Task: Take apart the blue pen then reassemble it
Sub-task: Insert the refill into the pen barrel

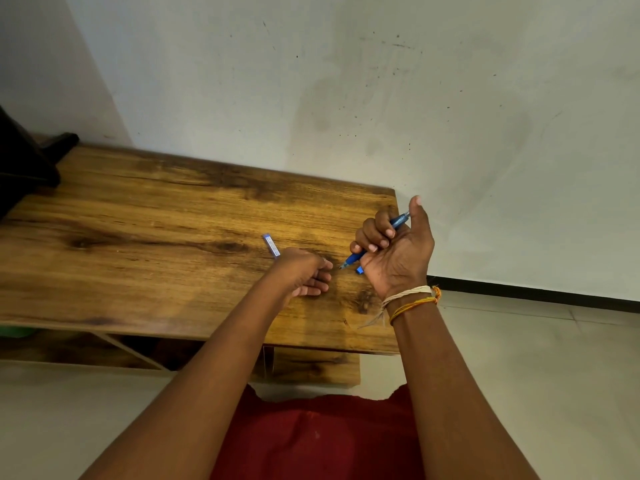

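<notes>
My right hand [394, 251] is wrapped around the blue pen [398, 221], thumb raised; the pen slants from upper right down to its tip [343, 266] at lower left, just above the wooden table [156, 237]. A small blue piece [360, 270] peeks out beside my right palm. My left hand [304, 275] rests on the table just left of the pen tip, fingers curled, and whether it holds anything is hidden. A slim blue-and-white part [271, 244] lies on the table behind my left hand, partly covered by it.
The table stands against a marked white wall [346, 81], its right edge close to my right hand. A dark object [24, 168] sits on the far left corner. A lower shelf [311, 365] shows under the tabletop. Pale floor tiles [519, 358] lie to the right.
</notes>
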